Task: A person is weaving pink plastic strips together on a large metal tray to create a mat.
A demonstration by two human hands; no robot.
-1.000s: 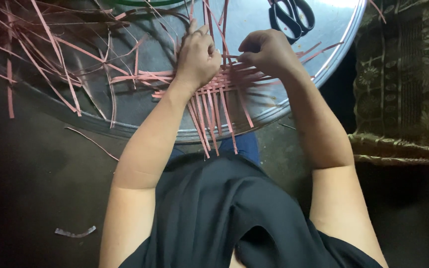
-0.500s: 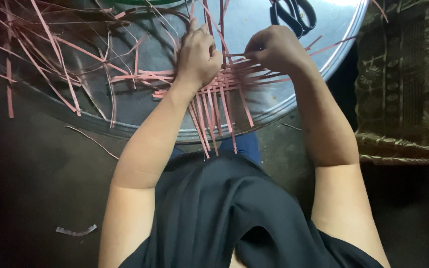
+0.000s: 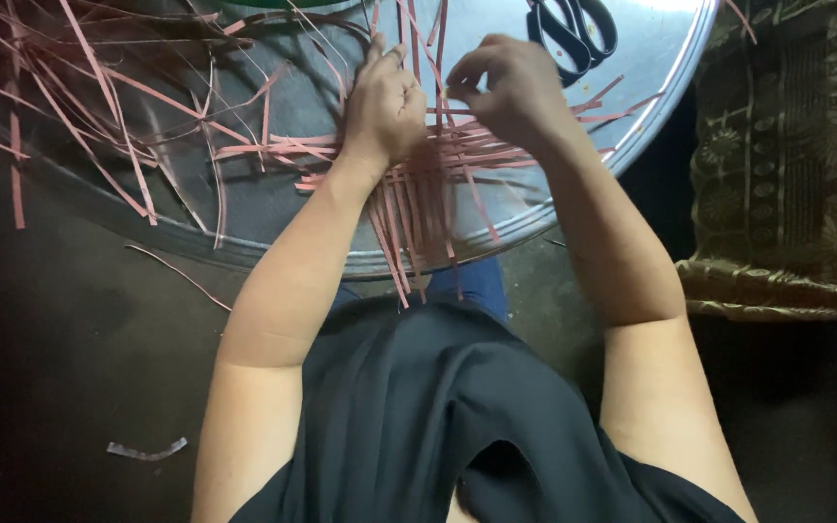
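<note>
Person's dress, seen from above
Black short-sleeved top (image 3: 438, 416), loose and creased; both forearms bare; blue trousers (image 3: 472, 286) show beneath its hem.

At the upper centre of the frame, crossed pink flat strips (image 3: 433, 189) are pressed onto a round shiny metal tray (image 3: 273, 257) by the left hand (image 3: 385, 102), while one upright strip is pinched by the right hand (image 3: 515, 87), with black-handled scissors (image 3: 573, 29) lying beyond.
</note>
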